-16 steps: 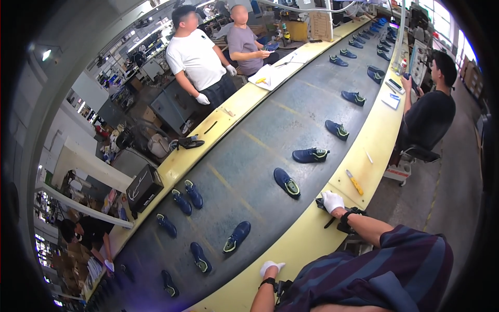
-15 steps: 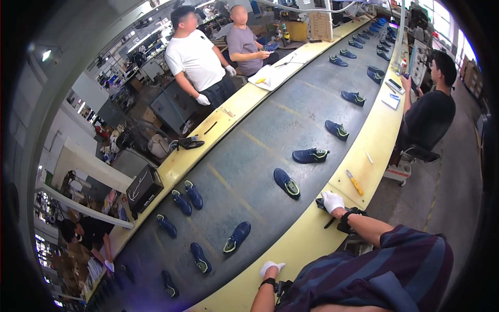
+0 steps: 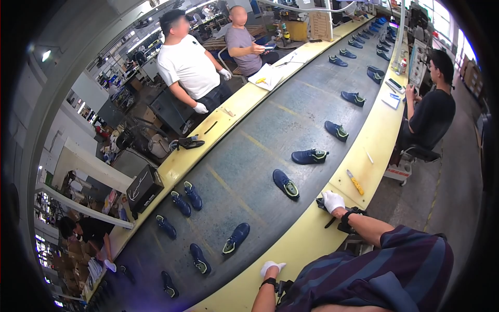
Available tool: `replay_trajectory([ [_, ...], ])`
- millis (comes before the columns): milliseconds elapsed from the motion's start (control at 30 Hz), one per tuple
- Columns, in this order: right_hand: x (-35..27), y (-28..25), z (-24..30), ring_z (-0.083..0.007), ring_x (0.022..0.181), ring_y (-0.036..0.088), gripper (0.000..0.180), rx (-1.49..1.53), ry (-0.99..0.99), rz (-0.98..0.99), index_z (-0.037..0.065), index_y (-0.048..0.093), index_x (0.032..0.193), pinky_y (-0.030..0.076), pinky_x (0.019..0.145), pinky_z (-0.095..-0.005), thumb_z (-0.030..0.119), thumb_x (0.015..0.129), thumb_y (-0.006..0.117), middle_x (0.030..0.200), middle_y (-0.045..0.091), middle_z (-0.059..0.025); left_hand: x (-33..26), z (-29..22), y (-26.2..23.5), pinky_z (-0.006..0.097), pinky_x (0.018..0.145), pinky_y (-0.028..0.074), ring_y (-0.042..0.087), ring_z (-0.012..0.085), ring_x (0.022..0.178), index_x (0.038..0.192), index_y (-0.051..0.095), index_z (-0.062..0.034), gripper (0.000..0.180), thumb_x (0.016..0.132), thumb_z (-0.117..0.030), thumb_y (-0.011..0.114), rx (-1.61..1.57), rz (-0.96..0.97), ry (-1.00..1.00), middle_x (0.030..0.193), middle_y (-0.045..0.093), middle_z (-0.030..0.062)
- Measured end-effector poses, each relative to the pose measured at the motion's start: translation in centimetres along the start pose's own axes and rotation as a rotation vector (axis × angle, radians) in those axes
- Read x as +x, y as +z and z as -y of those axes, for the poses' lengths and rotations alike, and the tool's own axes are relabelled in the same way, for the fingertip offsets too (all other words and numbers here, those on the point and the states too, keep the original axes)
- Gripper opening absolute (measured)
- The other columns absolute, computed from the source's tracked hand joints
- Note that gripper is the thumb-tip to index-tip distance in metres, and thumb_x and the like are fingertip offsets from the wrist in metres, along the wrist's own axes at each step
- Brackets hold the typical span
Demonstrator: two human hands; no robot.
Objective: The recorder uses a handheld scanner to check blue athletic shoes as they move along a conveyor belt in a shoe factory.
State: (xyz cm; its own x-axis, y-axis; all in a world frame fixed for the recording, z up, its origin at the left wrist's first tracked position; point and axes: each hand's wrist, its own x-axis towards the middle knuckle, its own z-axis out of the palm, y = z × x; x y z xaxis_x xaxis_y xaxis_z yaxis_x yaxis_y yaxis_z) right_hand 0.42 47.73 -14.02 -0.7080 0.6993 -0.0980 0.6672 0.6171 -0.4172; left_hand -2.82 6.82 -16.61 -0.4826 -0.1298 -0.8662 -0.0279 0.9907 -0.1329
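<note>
My left hand [image 3: 272, 268], in a white glove, lies on the near yellow ledge [image 3: 306, 229] of the conveyor. Its thumb is stretched out to the right, and nothing shows in it. Farther right, my gloved right hand [image 3: 333, 200] is closed over a small black object [image 3: 320, 203] at the ledge, whose kind is mostly hidden under the fingers. A yellow utility knife [image 3: 355, 182] lies just beyond that hand. Nearest on the grey belt [image 3: 249, 166] are a navy sneaker with a lime-green lining [image 3: 286, 184] and another navy sneaker [image 3: 236, 238].
More navy sneakers [image 3: 309, 156] stand along the belt. Across it are a black box [image 3: 144, 189], a black pouch [image 3: 190, 143], a standing person [image 3: 188, 67] and a seated person [image 3: 244, 49]. Another person [image 3: 431, 109] sits at right, by a white pad [image 3: 391, 100]. A white pen [image 3: 369, 157] lies nearby.
The standing person has shifted left. The seated person beyond has raised the held object slightly. The seated person at right has moved their hands. Nearby sneakers have slid very slightly left; my hands stayed put.
</note>
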Motion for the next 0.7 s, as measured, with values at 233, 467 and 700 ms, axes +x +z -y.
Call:
replay_trajectory([
  [233,0.9,2.6,-1.9,-0.0456,0.087,0.073,0.044,-0.041,-0.058,-0.026,0.009,0.071,0.098,0.058,0.080,-0.0563,0.045,0.107,0.048,0.091,0.075,-0.0236,0.5,0.3,0.3,0.041,0.104,0.055,0.065,0.0295,0.130,0.136,0.070,-0.0119,0.087,0.075,-0.074,0.078,-0.005,-0.009,0.006,0.144,0.066,0.0104],
  [467,0.2,1.2,-0.4,-0.0458,0.087,0.073,0.044,-0.009,-0.014,-0.015,0.010,0.071,0.097,0.058,0.080,-0.0565,0.046,0.107,0.048,0.091,0.075,-0.0234,-0.1,0.3,0.0,0.041,0.104,0.055,0.066,0.0304,0.128,0.136,0.070,-0.0113,0.088,0.075,-0.074,0.079,-0.010,-0.012,0.005,0.143,0.067,0.0109],
  [700,0.3,2.0,-0.9,-0.0442,0.087,0.072,0.038,-0.043,-0.036,0.000,0.012,0.071,0.102,0.057,0.079,-0.0558,0.042,0.107,0.048,0.095,0.074,-0.0201,-0.1,0.8,0.3,0.043,0.103,0.054,0.066,0.0333,0.128,0.133,0.071,-0.0097,0.085,0.077,-0.073,0.076,-0.026,-0.029,0.016,0.142,0.067,0.0136],
])
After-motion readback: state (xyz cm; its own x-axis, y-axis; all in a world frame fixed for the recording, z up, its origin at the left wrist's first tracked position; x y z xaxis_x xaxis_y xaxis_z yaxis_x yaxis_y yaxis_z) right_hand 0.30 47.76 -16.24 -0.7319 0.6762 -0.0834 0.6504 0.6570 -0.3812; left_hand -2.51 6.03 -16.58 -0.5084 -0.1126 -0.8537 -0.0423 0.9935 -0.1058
